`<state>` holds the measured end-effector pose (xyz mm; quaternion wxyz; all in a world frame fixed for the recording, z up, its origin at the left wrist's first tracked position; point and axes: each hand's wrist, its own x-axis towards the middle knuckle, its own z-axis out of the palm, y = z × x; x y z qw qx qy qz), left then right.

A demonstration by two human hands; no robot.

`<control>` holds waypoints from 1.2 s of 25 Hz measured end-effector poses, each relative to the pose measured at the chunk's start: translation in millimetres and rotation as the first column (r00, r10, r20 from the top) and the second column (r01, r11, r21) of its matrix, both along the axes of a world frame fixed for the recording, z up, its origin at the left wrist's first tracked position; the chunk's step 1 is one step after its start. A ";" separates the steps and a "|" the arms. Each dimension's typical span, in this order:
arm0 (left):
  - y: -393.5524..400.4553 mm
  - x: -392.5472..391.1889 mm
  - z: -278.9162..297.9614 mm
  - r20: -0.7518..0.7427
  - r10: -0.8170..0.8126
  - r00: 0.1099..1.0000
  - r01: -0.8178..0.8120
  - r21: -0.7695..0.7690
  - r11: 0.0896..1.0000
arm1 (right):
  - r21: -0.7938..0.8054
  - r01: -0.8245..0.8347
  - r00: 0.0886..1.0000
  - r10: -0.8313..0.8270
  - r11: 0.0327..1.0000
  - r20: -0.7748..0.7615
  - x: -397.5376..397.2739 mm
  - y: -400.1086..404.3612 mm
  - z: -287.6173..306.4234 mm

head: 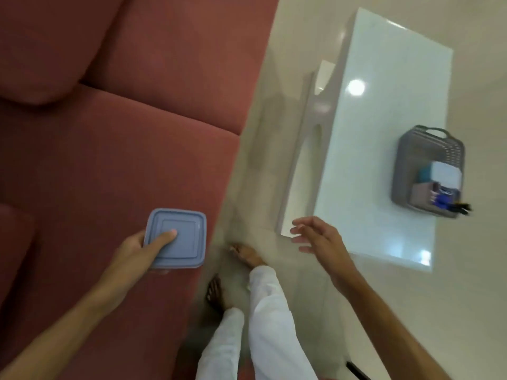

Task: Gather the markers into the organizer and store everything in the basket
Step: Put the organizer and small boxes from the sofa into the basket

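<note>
My left hand (137, 252) grips a square blue lidded container (177, 238) over the red sofa seat, thumb resting on its lid. My right hand (315, 237) hovers with fingers spread near the front corner of the white glass table (370, 133), holding nothing. A grey slatted basket (428, 149) stands on the table's right side. Inside it lies a brownish organizer (422, 194) with dark and blue markers (450, 204) poking out, plus a white and teal item (444, 172). The picture is motion-blurred.
The red sofa (109, 133) fills the left half. A strip of beige tiled floor (255, 165) runs between sofa and table. My bare feet (247, 253) and white trouser legs stand in that gap.
</note>
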<state>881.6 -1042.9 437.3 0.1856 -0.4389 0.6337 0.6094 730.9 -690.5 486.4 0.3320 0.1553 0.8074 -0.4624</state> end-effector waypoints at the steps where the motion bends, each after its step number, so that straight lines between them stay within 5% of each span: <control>1: 23.9 -4.1 -3.8 0.023 -0.056 0.998 0.055 0.012 0.998 | 0.000 0.056 0.998 -0.056 0.998 0.017 9.8 30.3 4.6; 10: 231.6 -136.2 8.8 -0.123 -0.437 0.891 0.454 0.211 0.866 | -0.084 0.502 0.864 -0.503 0.861 0.010 37.0 228.7 27.1; 18: 492.5 -221.7 33.8 -0.280 -0.855 0.436 0.900 0.151 0.409 | -0.306 0.419 0.907 -0.380 0.855 0.181 -28.7 401.0 14.4; 21: 561.9 -260.1 15.5 -0.135 -0.853 0.504 0.863 0.080 0.498 | -0.273 0.478 0.878 -0.461 0.835 0.127 -63.6 499.9 15.2; 25: 615.0 -331.4 -39.8 -0.010 -0.625 0.781 0.624 -0.027 0.781 | -0.219 0.492 0.850 -0.519 0.843 -0.087 -172.4 618.9 16.8; 28: 639.3 -371.4 -76.8 0.006 -0.535 0.845 0.533 -0.103 0.840 | 0.047 0.211 0.892 -0.173 0.976 -0.418 -284.3 649.1 15.8; 30: 650.8 -396.4 -96.0 0.065 -0.556 0.828 0.554 -0.247 0.795 | 0.376 0.016 0.819 0.204 0.927 -0.537 -355.1 639.7 5.3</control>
